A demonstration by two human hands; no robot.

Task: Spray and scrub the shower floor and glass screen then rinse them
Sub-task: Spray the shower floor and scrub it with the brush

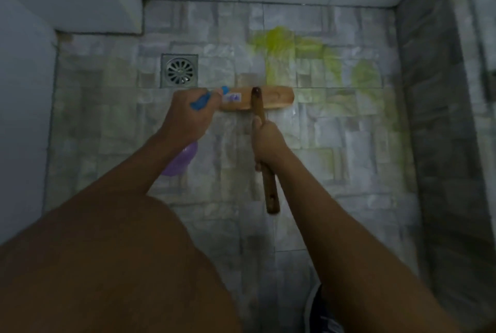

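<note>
Your left hand grips the spray bottle, nozzle toward the floor. Your right hand grips the brush handle, head just short of the green patch, likely for scrubbing.

The wooden scrub brush has its head crosswise just beyond the right hand gripping its handle. Past it, yellow-green cleaner streaks the grey tiled shower floor. The spray bottle is held in the left hand — blue trigger ahead of the fingers, purple body beneath the wrist.
</note>
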